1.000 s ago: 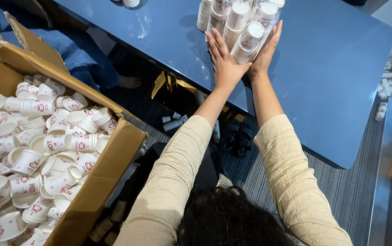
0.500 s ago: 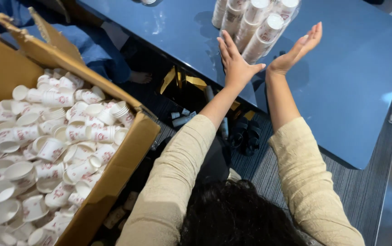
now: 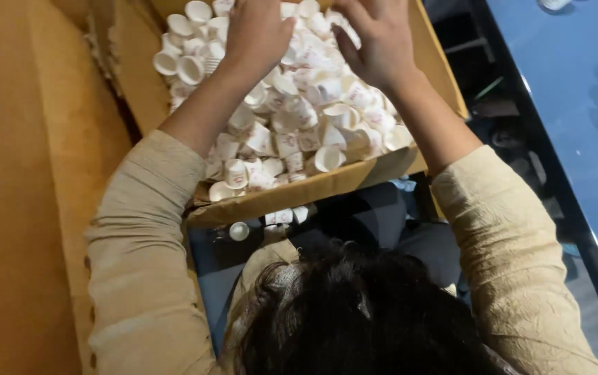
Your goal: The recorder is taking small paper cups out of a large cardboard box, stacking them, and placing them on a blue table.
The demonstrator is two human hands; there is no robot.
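- The small white paper cups (image 3: pixel 292 118) lie loose in a heap inside the open cardboard box (image 3: pixel 326 184), in front of the person.
- The left hand (image 3: pixel 257 31) is down among the cups, fingers curled under; I cannot tell whether it actually grips any.
- The right hand (image 3: pixel 375 38) hovers over the heap, fingers spread and bent, apparently holding nothing.
- A few cups (image 3: pixel 260 223) lie below the box's near wall.
- The blue table (image 3: pixel 576 83) stands to the right.

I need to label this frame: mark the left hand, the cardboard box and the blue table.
left hand (image 3: pixel 257 35), head view, back of the hand.
cardboard box (image 3: pixel 313 189), head view, near front wall.
blue table (image 3: pixel 569 62), head view, bare top.
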